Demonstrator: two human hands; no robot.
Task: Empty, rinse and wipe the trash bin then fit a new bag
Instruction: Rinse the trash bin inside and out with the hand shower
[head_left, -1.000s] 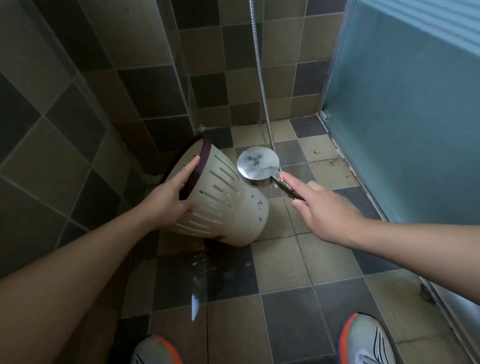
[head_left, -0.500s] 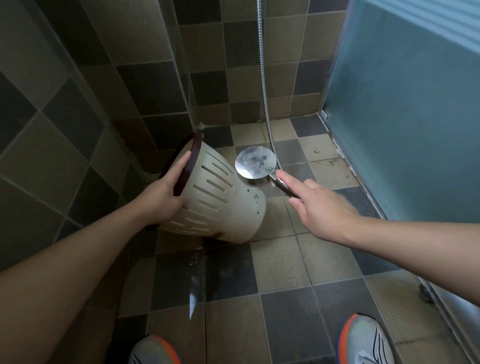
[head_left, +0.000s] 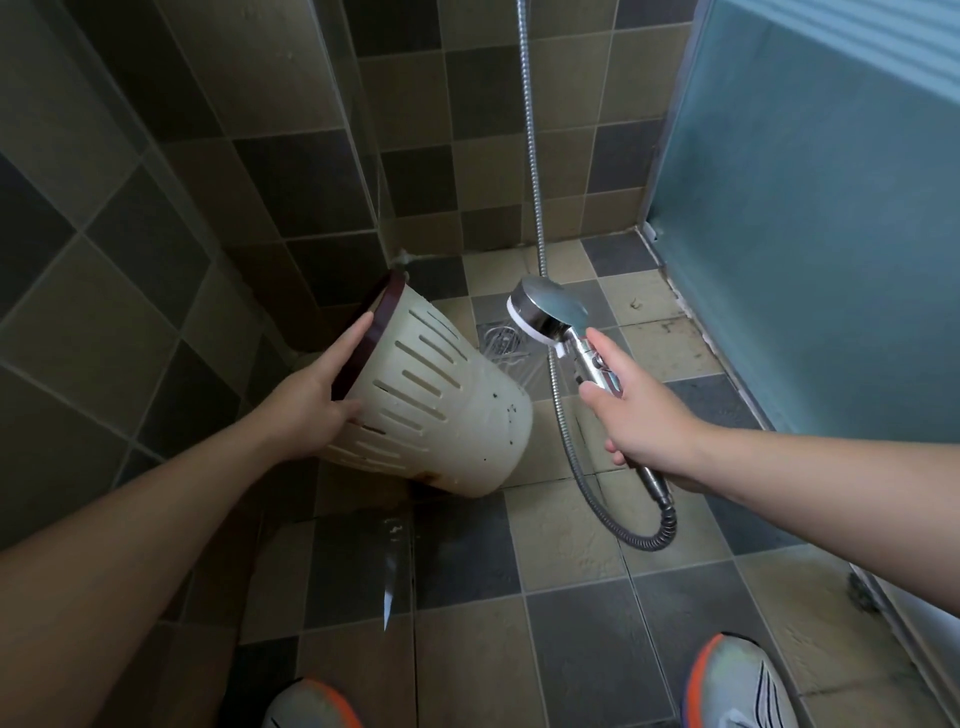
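Note:
The cream slotted trash bin (head_left: 447, 410) with a dark brown rim is tipped on its side above the tiled floor, its mouth facing the left wall and its base toward me. My left hand (head_left: 317, 395) grips it at the rim. My right hand (head_left: 639, 415) grips the chrome handle of the shower head (head_left: 545, 309), which is held to the right of the bin's base with its face turned left and down. The metal hose (head_left: 566, 431) loops under my right wrist and rises up the back wall.
A floor drain (head_left: 504, 345) lies between the bin and the shower head. Tiled walls close in on the left and back. A frosted glass panel (head_left: 810, 218) stands to the right. My two shoes (head_left: 743, 686) are at the bottom edge. The floor tiles look wet.
The shower head has turned: its flat face pointed up at me before, and is now angled left and down toward the floor. The bin stays tipped in my left hand.

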